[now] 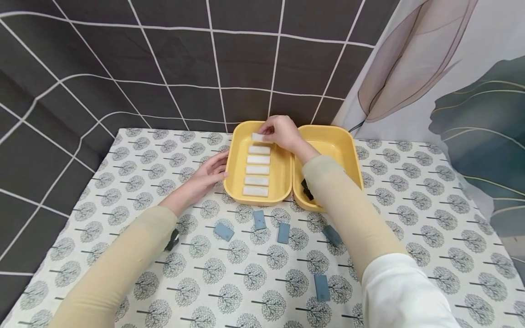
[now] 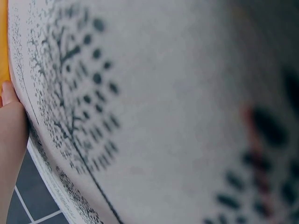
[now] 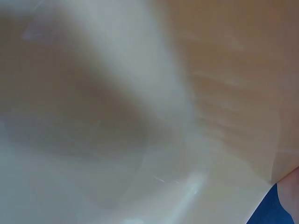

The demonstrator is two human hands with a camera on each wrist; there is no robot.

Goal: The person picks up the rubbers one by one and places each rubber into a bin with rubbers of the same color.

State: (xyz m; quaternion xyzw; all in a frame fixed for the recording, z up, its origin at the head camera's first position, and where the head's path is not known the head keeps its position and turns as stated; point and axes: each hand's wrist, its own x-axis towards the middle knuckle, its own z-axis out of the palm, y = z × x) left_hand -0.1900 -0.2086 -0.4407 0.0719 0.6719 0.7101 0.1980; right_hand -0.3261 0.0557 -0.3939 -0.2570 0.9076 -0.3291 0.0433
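In the head view, my right hand (image 1: 283,132) pinches a white rectangular block (image 1: 258,137) at the far end of the left yellow tray (image 1: 280,182). Several like white blocks (image 1: 257,170) lie below it in one column on the tray floor. At the tray's left side, my left hand (image 1: 207,175) touches the outer wall with fingers and thumb spread. The left wrist view catches part of this hand (image 2: 11,121) by the yellow wall. Blur fills most of the right wrist view, so the pinched block cannot be made out there.
A second yellow tray (image 1: 328,136) stands against the first, partly behind my right forearm. Several blue-grey rectangular blocks (image 1: 284,233) lie scattered on the tree-patterned cloth (image 1: 229,291). Behind the table hangs a dark gridded curtain (image 1: 246,59).
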